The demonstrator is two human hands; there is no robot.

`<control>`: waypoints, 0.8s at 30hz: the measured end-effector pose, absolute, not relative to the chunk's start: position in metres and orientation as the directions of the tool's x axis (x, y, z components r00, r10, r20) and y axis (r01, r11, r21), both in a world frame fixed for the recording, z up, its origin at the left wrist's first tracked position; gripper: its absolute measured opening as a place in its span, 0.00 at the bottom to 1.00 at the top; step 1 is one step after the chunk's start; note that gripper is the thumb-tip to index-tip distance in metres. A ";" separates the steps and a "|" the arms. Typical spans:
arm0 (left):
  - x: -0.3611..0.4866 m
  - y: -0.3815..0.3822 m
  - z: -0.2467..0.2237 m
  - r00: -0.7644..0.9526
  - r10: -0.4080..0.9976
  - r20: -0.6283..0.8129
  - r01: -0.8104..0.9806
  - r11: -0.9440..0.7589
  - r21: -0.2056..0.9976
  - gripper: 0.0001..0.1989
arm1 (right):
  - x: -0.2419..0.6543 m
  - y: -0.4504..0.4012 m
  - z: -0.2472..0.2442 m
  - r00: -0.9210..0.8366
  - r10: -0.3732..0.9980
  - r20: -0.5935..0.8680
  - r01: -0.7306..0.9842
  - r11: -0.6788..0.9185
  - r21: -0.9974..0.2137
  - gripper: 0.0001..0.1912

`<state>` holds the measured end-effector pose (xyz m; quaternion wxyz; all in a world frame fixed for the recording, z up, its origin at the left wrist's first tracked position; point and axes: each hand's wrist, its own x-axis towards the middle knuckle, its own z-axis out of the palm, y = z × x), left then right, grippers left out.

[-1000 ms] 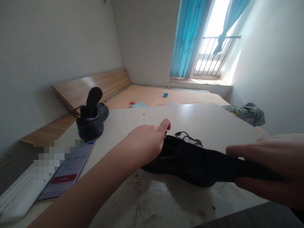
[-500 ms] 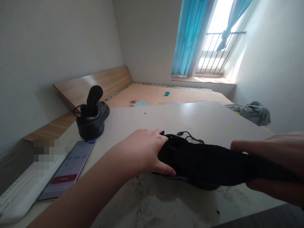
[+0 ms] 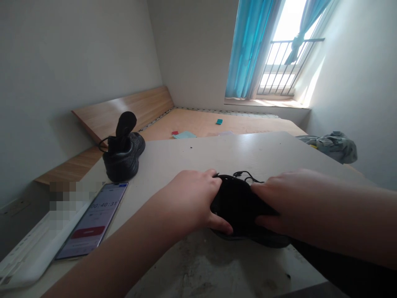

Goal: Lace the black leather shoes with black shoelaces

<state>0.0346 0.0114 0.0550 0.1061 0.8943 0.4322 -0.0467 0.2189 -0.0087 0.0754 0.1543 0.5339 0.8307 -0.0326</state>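
Observation:
A black shoe (image 3: 263,241) lies on the pale table in front of me, its lace looped out at the far side. My left hand (image 3: 198,203) is closed around the left end of the shoe, thumb on the near rim and fingers on the far one. My right hand (image 3: 276,198) grips a soft-looking black piece (image 3: 238,207) at the shoe's opening; its kind is unclear. From under the right forearm, a long black shape (image 3: 347,269) runs to the lower right corner. Black on black hides where shoe and piece meet.
Another black shoe (image 3: 120,165) stands at the table's left with a black flap (image 3: 126,123) sticking up. A phone (image 3: 93,223) showing a timer lies beside a long white object (image 3: 46,252). Beyond the table (image 3: 173,161) is a wooden bed (image 3: 198,118).
My right hand has moved left, from far along the black piece to the shoe's opening. My left hand keeps its hold on the shoe. The view has shifted slightly.

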 end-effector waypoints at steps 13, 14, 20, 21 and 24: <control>0.034 0.012 0.052 0.624 0.761 -0.178 0.781 -0.604 0.157 0.35 | 0.188 0.014 0.015 -0.496 0.831 -0.251 0.866 0.496 -0.068 0.30; 0.034 0.012 0.052 0.624 0.761 -0.179 0.781 -0.604 0.156 0.35 | 0.188 0.014 0.012 -0.501 0.829 -0.249 0.864 0.497 -0.083 0.29; 0.035 0.011 0.055 0.607 0.769 -0.200 0.795 -0.590 0.142 0.34 | 0.206 0.015 0.024 -0.567 0.767 -0.299 0.823 0.518 -0.233 0.33; 0.035 0.011 0.055 0.607 0.768 -0.202 0.795 -0.591 0.142 0.34 | 0.212 0.014 0.030 -0.576 0.751 -0.323 0.816 0.510 -0.270 0.33; 0.035 0.010 0.057 0.617 0.761 -0.201 0.787 -0.598 0.153 0.32 | 0.230 0.005 0.048 -0.627 0.719 -0.300 0.777 0.546 -0.314 0.31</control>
